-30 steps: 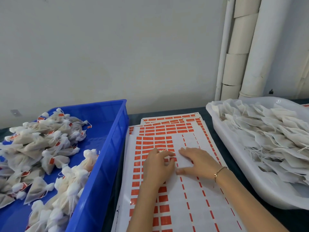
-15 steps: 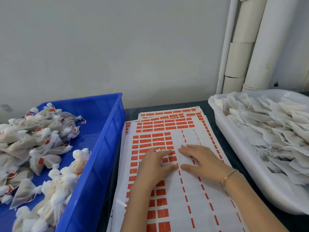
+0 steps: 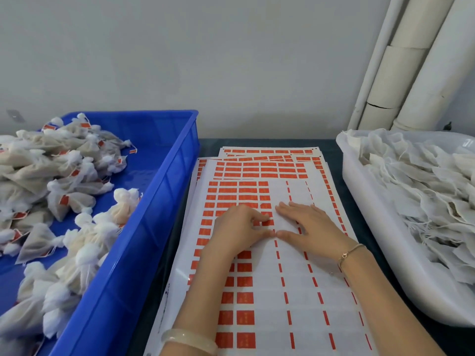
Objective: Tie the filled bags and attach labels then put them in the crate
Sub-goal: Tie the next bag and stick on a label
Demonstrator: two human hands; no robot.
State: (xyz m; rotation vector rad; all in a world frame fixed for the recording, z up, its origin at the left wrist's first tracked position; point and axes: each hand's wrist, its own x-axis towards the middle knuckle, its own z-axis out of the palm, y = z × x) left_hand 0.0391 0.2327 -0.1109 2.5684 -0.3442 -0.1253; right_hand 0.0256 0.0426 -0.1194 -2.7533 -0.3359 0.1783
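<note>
A: Hands, quick?
B: Both were on the top label sheet (image 3: pixel 295 291), in the middle of the dark worktop (image 3: pixel 334 150). The right hand (image 3: pixel 311 227) lay flat with straight fingers, pressing the bare white part of the sheet and holding nothing.
A: Left?
B: The left hand (image 3: pixel 239 229) was just beside it, with the thumbs touching. Its fingers were bent, tips down at a red label (image 3: pixel 267 222) on the edge of the peeled area. I couldn't tell whether it pinched the label or only touched it.
A: Sheet?
B: Red labels filled the left columns and the far rows. The middle and right columns were bare backing with thin red strips. More sheets lay under it, fanned out at the far end.
A: Bags?
B: Tied bags (image 3: pixel 72 201), several with red labels, were heaped in the blue crate (image 3: pixel 159 201) to the left of the sheets. Flat untied bags (image 3: pixel 424 191) were piled in the white tray (image 3: pixel 372 227) on the right.
A: Anything else?
B: There was a thin bracelet (image 3: pixel 349 253) on the right wrist and a pale bangle (image 3: pixel 190 340) on the left. White pipes (image 3: pixel 411 60) stood in the far right corner.
</note>
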